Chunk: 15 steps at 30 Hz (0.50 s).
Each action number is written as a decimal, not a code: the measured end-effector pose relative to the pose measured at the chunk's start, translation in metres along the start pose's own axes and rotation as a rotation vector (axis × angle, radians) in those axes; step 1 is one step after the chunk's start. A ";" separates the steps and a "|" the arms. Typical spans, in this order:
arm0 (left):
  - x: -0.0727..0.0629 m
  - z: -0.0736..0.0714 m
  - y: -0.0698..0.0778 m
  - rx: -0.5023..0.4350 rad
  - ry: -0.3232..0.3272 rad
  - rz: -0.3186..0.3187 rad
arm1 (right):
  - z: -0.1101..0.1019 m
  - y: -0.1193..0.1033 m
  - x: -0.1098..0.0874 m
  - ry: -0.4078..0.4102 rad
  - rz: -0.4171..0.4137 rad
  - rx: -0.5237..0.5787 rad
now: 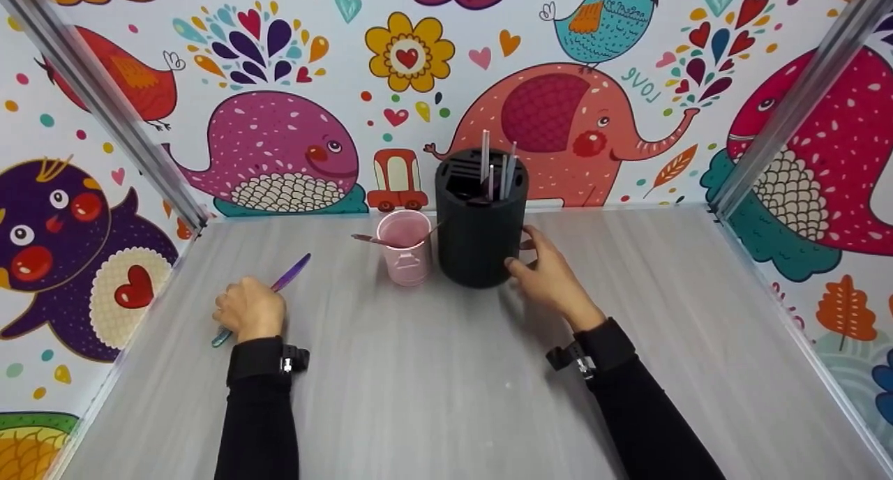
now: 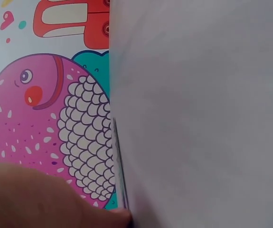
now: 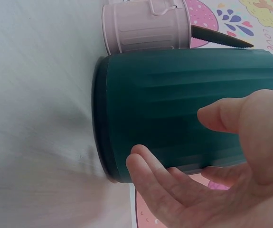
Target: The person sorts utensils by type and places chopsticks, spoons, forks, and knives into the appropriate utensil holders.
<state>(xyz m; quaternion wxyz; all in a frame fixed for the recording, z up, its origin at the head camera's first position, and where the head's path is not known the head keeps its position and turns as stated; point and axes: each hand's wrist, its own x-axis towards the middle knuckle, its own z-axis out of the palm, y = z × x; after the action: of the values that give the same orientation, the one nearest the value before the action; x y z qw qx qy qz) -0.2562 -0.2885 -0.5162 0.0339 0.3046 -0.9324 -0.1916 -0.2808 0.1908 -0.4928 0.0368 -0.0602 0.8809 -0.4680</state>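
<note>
On the left side of the table, my left hand (image 1: pixel 250 308) grips a table knife (image 1: pixel 291 272) with a shiny purple-blue blade pointing up and right. The bluish handle end shows below the hand. In the left wrist view the knife (image 2: pixel 119 166) appears nearly edge-on. My right hand (image 1: pixel 552 276) is at the right side of a black cylindrical knife block (image 1: pixel 480 246), its thumb and fingers spread at the wall. Thin pale pieces (image 1: pixel 485 160) stand upright in the block's slotted top. In the right wrist view the block (image 3: pixel 174 104) looks dark green.
Left of the block stands a pink bucket-like cup (image 1: pixel 408 265), close beside it. A knife (image 1: pixel 373 240) leans out over the cup's left rim, and another thin piece sticks out to the right. Behind them rises a wall (image 1: pixel 321 68) printed with cartoon animals. Metal posts (image 1: pixel 111 110) frame the corners.
</note>
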 end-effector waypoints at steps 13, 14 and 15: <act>-0.001 -0.006 0.005 -0.016 -0.190 0.117 | 0.001 -0.001 -0.001 0.003 -0.014 -0.004; -0.002 -0.006 0.005 -0.018 -0.196 0.122 | 0.001 -0.001 -0.001 0.004 -0.016 -0.007; -0.002 -0.006 0.006 -0.019 -0.204 0.125 | 0.001 0.000 -0.001 0.004 -0.019 -0.008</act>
<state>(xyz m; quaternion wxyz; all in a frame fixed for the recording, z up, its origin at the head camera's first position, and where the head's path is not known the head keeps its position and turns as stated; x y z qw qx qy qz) -0.2566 -0.2846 -0.5080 -0.0463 0.2245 -0.9463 -0.2280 -0.2800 0.1899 -0.4929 0.0301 -0.0677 0.8823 -0.4648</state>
